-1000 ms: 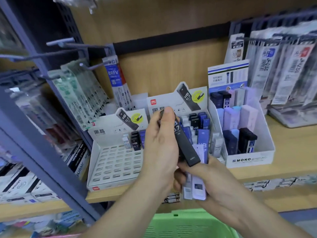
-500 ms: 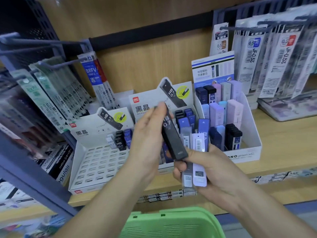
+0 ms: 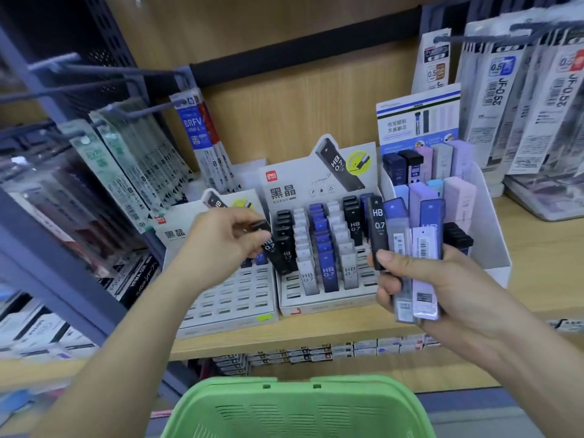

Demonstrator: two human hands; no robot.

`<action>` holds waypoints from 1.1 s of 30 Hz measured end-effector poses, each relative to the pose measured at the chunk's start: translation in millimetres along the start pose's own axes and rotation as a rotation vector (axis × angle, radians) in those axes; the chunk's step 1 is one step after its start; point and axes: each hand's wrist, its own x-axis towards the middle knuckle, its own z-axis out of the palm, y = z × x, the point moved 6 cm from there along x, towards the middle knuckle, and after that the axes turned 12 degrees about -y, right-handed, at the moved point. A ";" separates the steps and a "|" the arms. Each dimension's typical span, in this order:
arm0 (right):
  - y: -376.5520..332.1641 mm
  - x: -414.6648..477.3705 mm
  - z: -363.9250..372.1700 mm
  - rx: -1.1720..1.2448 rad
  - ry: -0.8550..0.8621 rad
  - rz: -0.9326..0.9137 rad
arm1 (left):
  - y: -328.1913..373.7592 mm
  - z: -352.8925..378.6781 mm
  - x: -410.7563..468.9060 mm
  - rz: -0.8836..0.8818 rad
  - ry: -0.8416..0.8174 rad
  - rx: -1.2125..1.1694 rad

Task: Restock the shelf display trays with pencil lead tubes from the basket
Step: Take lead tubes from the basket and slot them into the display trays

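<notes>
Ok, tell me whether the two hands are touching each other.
Apart. The head view shows the left hand, pinching a black tube, clear of the right hand gripping a bundle of tubes; the middle tray shows in the gap between.

Left hand forward, fingers pinching a black tube, right hand clutching a tube bundle

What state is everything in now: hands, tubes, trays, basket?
Left hand: pinches one black tube.
Right hand: grips a bunch of tubes, upright.
Middle tray: partly filled, front slots empty.
Left tray: mostly empty.
Basket: contents out of view.
</notes>
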 end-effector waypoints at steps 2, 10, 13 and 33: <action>0.5 -0.1 -0.5 0.010 0.006 0.004 | -0.6 7.9 1.7 0.018 -0.008 0.051; 3.4 -0.8 5.3 -0.025 -0.009 0.030 | -9.6 28.2 4.2 0.054 -0.055 0.098; 5.7 -0.5 6.0 -0.047 -0.005 0.043 | -9.0 25.7 3.8 0.070 0.032 0.072; 16.3 3.4 13.2 -0.356 -0.027 0.021 | 69.6 37.4 -15.6 0.145 -0.252 -0.402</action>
